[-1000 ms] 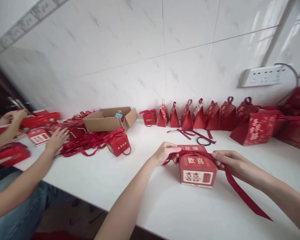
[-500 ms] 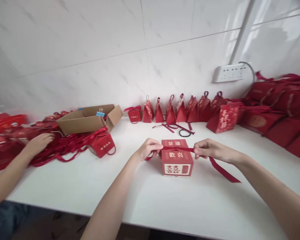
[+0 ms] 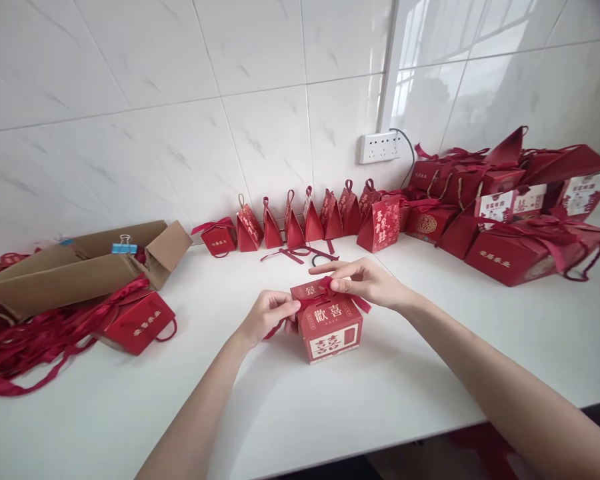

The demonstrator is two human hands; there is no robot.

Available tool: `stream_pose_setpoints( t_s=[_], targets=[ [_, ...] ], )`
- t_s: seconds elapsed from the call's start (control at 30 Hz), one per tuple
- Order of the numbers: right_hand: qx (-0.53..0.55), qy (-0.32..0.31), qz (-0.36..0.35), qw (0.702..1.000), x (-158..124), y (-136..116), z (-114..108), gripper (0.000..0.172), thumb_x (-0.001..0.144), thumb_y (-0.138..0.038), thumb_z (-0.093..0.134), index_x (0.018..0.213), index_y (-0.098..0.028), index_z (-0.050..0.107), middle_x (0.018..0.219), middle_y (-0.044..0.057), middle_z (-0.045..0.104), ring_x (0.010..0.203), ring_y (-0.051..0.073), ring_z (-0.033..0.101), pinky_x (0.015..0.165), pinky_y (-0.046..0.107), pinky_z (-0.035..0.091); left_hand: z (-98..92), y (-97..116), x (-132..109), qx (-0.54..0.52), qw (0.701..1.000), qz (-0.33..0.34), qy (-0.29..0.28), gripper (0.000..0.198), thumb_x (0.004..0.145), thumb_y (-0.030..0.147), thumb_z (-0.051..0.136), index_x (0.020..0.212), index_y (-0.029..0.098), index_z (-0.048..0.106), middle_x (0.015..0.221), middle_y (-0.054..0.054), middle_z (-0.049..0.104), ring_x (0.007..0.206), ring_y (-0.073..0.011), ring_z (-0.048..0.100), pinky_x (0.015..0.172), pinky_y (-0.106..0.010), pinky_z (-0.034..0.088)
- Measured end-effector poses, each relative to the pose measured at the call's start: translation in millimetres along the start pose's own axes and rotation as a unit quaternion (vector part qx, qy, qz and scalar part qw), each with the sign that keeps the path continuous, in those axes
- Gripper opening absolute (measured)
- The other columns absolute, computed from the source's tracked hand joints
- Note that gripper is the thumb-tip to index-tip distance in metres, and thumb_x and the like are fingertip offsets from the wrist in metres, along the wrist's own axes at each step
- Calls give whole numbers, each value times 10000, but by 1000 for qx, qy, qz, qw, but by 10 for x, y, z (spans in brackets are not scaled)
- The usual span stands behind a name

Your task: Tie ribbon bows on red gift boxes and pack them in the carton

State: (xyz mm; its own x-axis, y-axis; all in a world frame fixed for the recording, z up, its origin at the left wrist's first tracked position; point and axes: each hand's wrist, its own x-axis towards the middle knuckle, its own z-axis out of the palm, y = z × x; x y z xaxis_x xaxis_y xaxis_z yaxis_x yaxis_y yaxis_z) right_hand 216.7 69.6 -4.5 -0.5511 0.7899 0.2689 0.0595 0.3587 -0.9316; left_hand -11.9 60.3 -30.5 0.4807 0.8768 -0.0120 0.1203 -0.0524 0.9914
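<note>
A small red gift box [image 3: 330,328] with white characters stands on the white table [image 3: 330,413] in front of me. A dark red ribbon [image 3: 325,293] runs across its top. My left hand [image 3: 267,315] pinches one end of the ribbon at the box's left side. Over the top of the box, my right hand [image 3: 363,279] pinches the ribbon too, with its index finger stretched out to the left.
A row of red pyramid-shaped boxes [image 3: 305,223] lines the tiled wall. Larger red boxes [image 3: 510,207] pile up at the right. A brown cardboard box [image 3: 75,267] with a blue clip, loose red ribbons [image 3: 35,337] and a red box [image 3: 137,323] lie at the left. A loose ribbon and a black hair tie [image 3: 323,257] lie behind my hands.
My view has swung to the right, so the other person's arms at the left are gone. My right hand moved from the box's right side to its top, gathering the long ribbon tail.
</note>
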Motion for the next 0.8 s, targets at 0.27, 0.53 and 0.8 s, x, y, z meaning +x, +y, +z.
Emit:
stream_pose_setpoints(
  t_s=[0.27,0.53,0.8],
  targets=[
    [-80,83,16,993,31,24,238,307,785,-454,593,705,-176,695,744,33,684,708,193,595,643,300,455,26,18,-28,8,997,-23,-68,392,714,492,635,540,159,525,473,-4,560,416,-116,532,438,-234,372],
    [-100,72,10,992,-15,-28,250,79,807,-264,553,854,-203,570,826,19,670,770,174,620,711,311,472,-81,366,-205,111,992,-63,-13,209,804,388,572,801,180,547,508,41,544,430,-113,539,496,-237,387],
    [-30,94,66,993,-12,-57,271,151,736,-259,661,843,-195,576,734,8,689,748,175,659,659,285,494,26,691,-256,306,951,-48,-26,193,791,391,553,817,205,594,601,28,509,451,-106,449,433,-225,319]
  ],
)
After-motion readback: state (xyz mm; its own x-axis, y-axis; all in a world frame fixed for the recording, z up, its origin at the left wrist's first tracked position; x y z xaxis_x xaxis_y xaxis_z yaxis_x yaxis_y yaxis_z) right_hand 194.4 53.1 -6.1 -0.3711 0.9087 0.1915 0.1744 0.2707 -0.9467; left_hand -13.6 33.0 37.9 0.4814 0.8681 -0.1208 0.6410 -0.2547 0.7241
